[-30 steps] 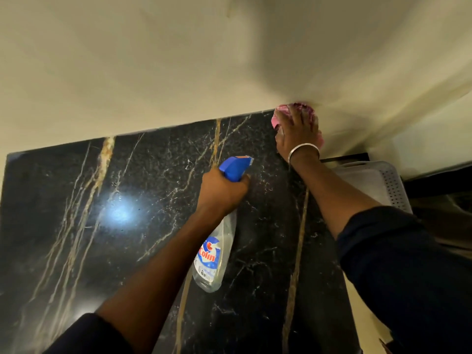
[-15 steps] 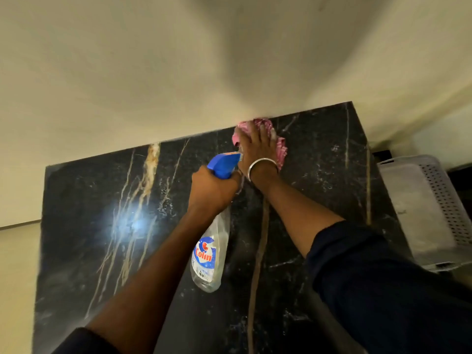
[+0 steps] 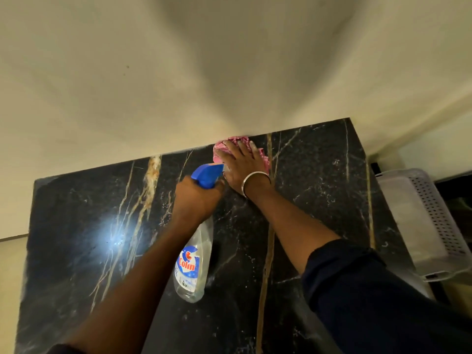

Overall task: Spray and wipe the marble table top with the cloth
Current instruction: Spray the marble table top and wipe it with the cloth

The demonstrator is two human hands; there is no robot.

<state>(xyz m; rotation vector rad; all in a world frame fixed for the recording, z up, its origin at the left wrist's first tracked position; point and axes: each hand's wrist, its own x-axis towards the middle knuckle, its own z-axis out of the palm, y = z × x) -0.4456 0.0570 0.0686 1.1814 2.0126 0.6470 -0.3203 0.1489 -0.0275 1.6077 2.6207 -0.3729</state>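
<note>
A black marble table top (image 3: 319,180) with gold and white veins fills the lower view. My right hand (image 3: 241,164), a metal bangle on its wrist, lies flat with spread fingers on a pink cloth (image 3: 264,157) at the table's far edge by the wall. My left hand (image 3: 195,198) grips the neck of a clear spray bottle (image 3: 192,267) with a blue trigger head; the nozzle points at my right hand. The bottle hangs above the marble.
A cream wall (image 3: 178,85) rises straight behind the table's far edge. A white perforated plastic basket (image 3: 431,221) stands off the table's right side. A bright lamp reflection (image 3: 115,238) glares on the left marble.
My right hand slid the cloth leftward along the far edge, from the table's right end toward the middle, and now stays beside the bottle's nozzle. The left hand kept its grip.
</note>
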